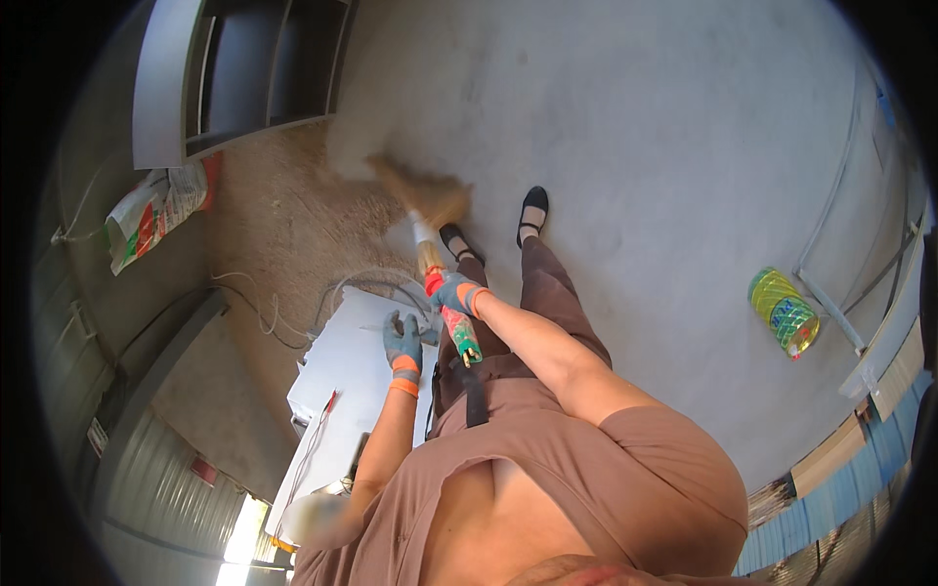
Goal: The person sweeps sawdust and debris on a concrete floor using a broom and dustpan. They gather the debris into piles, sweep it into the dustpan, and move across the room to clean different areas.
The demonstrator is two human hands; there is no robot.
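My right hand [456,292], in a grey glove with an orange cuff, grips a short broom [427,256] by its handle. The handle is wrapped in red, white and green. Its spread, straw-coloured bristles [430,195] touch the floor just ahead of my feet and look blurred. My left hand [402,339], gloved the same way, is empty with its fingers apart. It hovers over or beside a white cabinet-like box [342,356]; whether it touches the box I cannot tell.
Brown dirt [283,205] covers the floor at the left. A grey-white shelf unit [161,88] stands at the far left, near a printed sack [161,210]. Loose cables [264,313] trail by the box. At the right lies a yellow-green cylindrical package [784,313].
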